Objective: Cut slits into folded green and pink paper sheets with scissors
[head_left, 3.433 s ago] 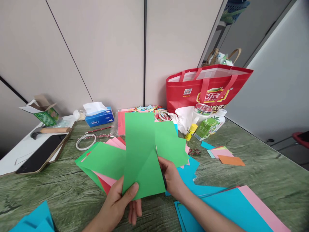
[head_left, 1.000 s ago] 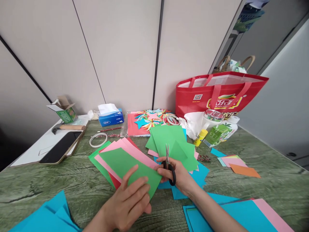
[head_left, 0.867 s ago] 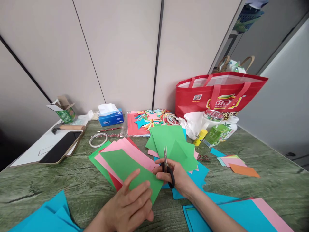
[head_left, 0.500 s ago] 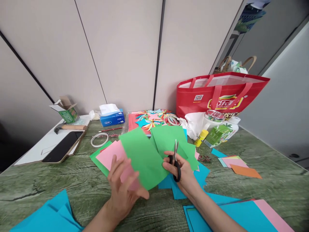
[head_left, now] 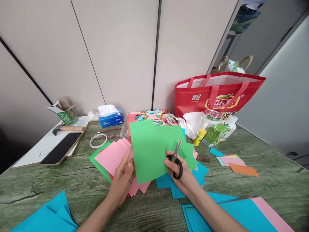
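A green sheet of paper (head_left: 148,151) is held up in front of me. My left hand (head_left: 123,177) is at its left edge, fingers curled around that edge with the tips partly hidden. My right hand (head_left: 182,174) grips black-handled scissors (head_left: 178,164), blades pointing up and slightly apart, while its thumb and fingers also pinch the sheet's lower right side. Behind the held sheet, another green piece (head_left: 189,153) shows on the right. Pink sheets (head_left: 112,154) lie fanned beneath my left hand, and blue paper pieces (head_left: 177,190) lie under my right wrist.
Blue sheets lie at the front left (head_left: 48,216) and front right (head_left: 238,216). Further back stand a tissue box (head_left: 111,120), a glue stick (head_left: 199,137), a green carton (head_left: 213,135) and a red bag (head_left: 188,100). A phone (head_left: 61,148) and hammer (head_left: 71,128) lie left; paper scraps (head_left: 243,169) lie right.
My left hand has gone from spread fingers to curling at the green sheet's left edge. The sheet has turned more upright, uncovering more pink paper. My right hand still holds the scissors.
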Action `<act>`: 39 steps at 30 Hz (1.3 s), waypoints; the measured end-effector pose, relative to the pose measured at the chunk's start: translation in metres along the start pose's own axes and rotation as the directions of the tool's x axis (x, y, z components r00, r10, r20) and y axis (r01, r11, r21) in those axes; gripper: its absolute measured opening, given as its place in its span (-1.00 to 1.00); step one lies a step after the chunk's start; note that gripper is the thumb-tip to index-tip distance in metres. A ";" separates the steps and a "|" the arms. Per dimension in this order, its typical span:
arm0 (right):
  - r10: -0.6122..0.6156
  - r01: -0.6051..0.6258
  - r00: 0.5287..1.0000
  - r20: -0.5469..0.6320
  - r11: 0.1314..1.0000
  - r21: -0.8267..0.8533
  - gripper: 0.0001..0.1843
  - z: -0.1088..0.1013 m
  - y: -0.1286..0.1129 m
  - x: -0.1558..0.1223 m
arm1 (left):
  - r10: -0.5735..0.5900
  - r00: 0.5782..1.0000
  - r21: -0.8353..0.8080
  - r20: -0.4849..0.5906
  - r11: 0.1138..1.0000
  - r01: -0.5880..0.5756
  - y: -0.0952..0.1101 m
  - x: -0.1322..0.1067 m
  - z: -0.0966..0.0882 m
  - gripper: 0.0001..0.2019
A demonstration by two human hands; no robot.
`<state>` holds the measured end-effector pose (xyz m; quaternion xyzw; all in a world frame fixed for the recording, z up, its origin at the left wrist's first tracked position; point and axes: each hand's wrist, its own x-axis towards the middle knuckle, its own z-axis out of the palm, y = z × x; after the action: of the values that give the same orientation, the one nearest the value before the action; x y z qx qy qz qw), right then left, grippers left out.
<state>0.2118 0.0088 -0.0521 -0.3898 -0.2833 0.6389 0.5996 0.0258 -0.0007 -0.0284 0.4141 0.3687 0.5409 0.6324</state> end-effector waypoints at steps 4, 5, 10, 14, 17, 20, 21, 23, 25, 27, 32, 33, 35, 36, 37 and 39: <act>-0.007 0.000 0.999 -0.044 0.988 -0.151 -0.61 -0.003 0.010 0.002 | 0.038 0.999 -0.026 0.029 0.999 -0.038 0.002 -0.006 0.002 -0.38; -0.006 -0.003 0.999 -0.050 0.984 -0.176 -0.61 -0.003 0.012 0.002 | 0.049 0.997 -0.010 0.064 0.999 -0.048 0.001 -0.007 0.001 -0.40; 0.032 -0.017 0.997 0.072 0.979 -0.202 -0.66 0.004 0.011 -0.005 | -0.002 0.989 0.209 0.146 0.977 -0.029 -0.011 -0.010 -0.007 -0.38; 0.028 0.018 0.982 0.189 0.971 -0.237 -0.72 0.011 0.011 -0.010 | -0.050 0.966 0.225 0.253 0.974 -0.008 -0.010 -0.011 -0.003 -0.41; -0.037 0.101 0.978 0.207 0.945 -0.310 -0.73 0.013 0.013 -0.012 | -0.053 0.948 0.157 0.315 0.988 0.003 -0.006 -0.011 0.001 -0.50; -0.095 0.154 0.980 0.177 0.921 -0.359 -0.72 0.013 0.014 -0.013 | -0.080 0.962 0.135 0.260 0.990 0.046 -0.006 -0.011 0.002 -0.48; -0.114 0.167 0.981 0.159 0.913 -0.373 -0.71 0.012 0.014 -0.013 | -0.092 0.966 0.136 0.242 0.989 0.060 -0.007 -0.011 0.002 -0.44; -0.143 0.176 0.983 0.111 0.905 -0.387 -0.69 0.012 0.015 -0.013 | -0.097 0.972 0.140 0.212 0.988 0.068 -0.009 -0.010 0.001 -0.37; -0.144 0.160 0.987 0.071 0.914 -0.372 -0.67 0.011 0.016 -0.013 | -0.093 0.977 0.141 0.194 0.988 0.066 -0.011 -0.010 0.000 -0.33; -0.135 0.145 0.989 0.054 0.927 -0.346 -0.67 0.011 0.017 -0.013 | -0.095 0.979 0.140 0.181 0.988 0.070 -0.012 -0.011 0.000 -0.33; -0.201 0.195 0.979 0.019 0.916 -0.351 -0.67 0.010 0.015 -0.011 | -0.106 0.993 0.165 0.048 0.981 0.097 -0.012 -0.013 -0.002 -0.58; -0.206 0.197 0.978 0.014 0.914 -0.354 -0.66 0.009 0.014 -0.011 | -0.096 0.995 0.170 0.023 0.981 0.091 -0.012 -0.014 -0.001 -0.59; -0.181 0.176 0.983 0.019 0.919 -0.353 -0.65 0.008 0.013 -0.009 | -0.093 0.995 0.172 0.021 0.981 0.088 -0.009 -0.014 0.000 -0.57; -0.157 0.156 0.987 0.026 0.924 -0.350 -0.65 0.007 0.013 -0.008 | -0.108 0.993 0.169 0.043 0.981 0.099 -0.008 -0.014 0.002 -0.56; -0.132 0.135 0.991 0.032 0.928 -0.346 -0.66 0.006 0.013 -0.008 | -0.127 0.989 0.162 0.078 0.980 0.113 -0.006 -0.013 0.003 -0.53; -0.104 0.111 0.994 0.039 0.933 -0.342 -0.67 0.006 0.015 -0.007 | -0.147 0.977 0.130 0.152 0.983 0.128 -0.003 -0.013 0.005 -0.48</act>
<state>0.1989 0.0002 -0.0600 -0.4658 -0.4174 0.5499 0.5535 0.0295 -0.0145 -0.0292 0.4670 0.3761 0.4375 0.6701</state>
